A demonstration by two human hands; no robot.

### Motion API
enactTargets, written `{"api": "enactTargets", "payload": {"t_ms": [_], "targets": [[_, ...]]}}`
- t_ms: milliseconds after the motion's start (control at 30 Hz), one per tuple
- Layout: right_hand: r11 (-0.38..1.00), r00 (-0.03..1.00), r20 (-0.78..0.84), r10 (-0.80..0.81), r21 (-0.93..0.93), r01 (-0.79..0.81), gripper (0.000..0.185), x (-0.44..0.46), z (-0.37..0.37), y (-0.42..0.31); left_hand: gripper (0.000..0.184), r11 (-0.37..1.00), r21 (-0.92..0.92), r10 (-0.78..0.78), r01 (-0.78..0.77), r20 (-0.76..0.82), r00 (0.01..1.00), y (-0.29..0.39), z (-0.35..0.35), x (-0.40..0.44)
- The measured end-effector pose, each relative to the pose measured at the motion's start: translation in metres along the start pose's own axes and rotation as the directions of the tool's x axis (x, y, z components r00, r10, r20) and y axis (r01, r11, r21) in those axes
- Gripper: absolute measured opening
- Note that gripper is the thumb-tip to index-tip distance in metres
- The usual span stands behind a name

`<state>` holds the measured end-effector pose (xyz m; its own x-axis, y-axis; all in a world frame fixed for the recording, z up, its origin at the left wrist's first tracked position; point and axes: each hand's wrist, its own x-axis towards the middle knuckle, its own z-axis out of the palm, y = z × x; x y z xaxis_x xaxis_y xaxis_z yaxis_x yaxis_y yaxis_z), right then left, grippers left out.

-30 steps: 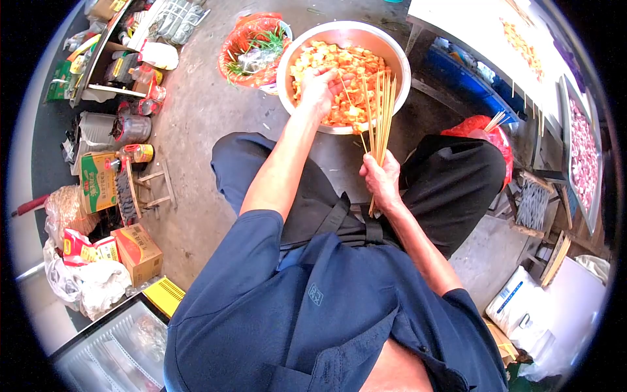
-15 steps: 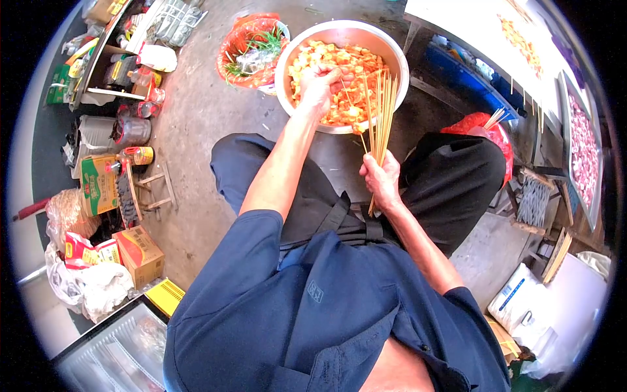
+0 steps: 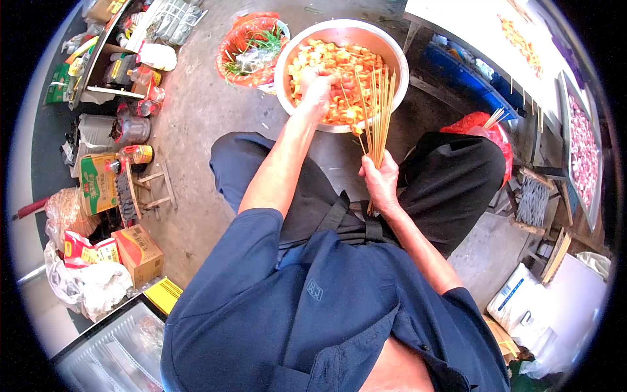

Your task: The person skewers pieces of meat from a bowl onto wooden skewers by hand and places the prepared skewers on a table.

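A wide metal bowl [image 3: 400, 81] full of orange-coated chunks [image 3: 343, 62], which look like marinated meat, stands before my knees. Over its left half is my left hand [image 3: 316, 90], fingers curled together among the chunks; whatever they pinch is hidden. My right hand [image 3: 380, 178] is wrapped round a bundle of thin wooden skewers [image 3: 379, 124], their upper ends fanned over the bowl's near rim. One skewer leans left of the bundle, with an orange chunk [image 3: 357, 129] on it near the rim.
Left of the bowl sits a red-lined bucket [image 3: 238, 49] holding green stalks. A white table [image 3: 457, 14] and a tray of pinkish pieces [image 3: 583, 147] are at right. Near my knee lies a red bag [image 3: 471, 123]. Cartons [image 3: 138, 255] and bottles line the left.
My left hand has shifted slightly down and closed in more over the chunks. The skewer bundle in my right hand has tipped a little to the left.
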<state>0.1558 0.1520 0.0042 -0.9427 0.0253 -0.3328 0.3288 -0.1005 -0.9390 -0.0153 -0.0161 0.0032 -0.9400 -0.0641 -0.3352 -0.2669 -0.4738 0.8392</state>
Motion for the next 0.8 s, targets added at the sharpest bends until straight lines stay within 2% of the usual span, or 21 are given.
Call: {"api": "enactTargets", "payload": {"t_ms": [100,267,367,433,567,700,800], "targets": [[0.999,0.999,-0.011,-0.033,0.011,0.033,0.006,0.000,0.001,0.011,0.019,0.999,0.038,0.008,-0.007,-0.021,1.000,0.001,0.009,-0.011],[0.998,1.000,-0.017,0.003,0.057,-0.002,0.004,-0.004,0.002,0.010,0.013,0.994,0.110,-0.006,0.011,-0.043,0.999,-0.012,0.005,-0.009],[0.989,0.994,0.053,0.094,0.108,-0.099,0.005,-0.009,0.002,0.005,0.013,0.997,0.079,0.016,-0.013,-0.033,0.999,-0.020,0.001,-0.009],[0.963,0.974,0.085,0.208,0.158,-0.219,0.007,-0.011,0.003,-0.002,0.013,0.993,0.114,0.014,-0.012,-0.017,1.000,-0.018,0.000,-0.008],[0.939,0.967,0.093,0.239,0.231,-0.254,0.008,-0.013,0.006,-0.005,0.018,0.996,0.060,0.073,-0.072,-0.011,0.997,-0.015,0.006,-0.017],[0.977,0.983,0.049,0.174,0.112,-0.179,0.006,-0.010,0.009,0.005,0.017,0.993,0.094,0.074,-0.075,0.009,0.997,-0.017,0.003,-0.011],[0.996,0.997,-0.080,0.020,-0.085,-0.027,0.009,-0.012,0.009,0.011,0.017,0.993,0.090,0.070,-0.070,-0.001,0.998,-0.020,0.005,-0.018]]}}
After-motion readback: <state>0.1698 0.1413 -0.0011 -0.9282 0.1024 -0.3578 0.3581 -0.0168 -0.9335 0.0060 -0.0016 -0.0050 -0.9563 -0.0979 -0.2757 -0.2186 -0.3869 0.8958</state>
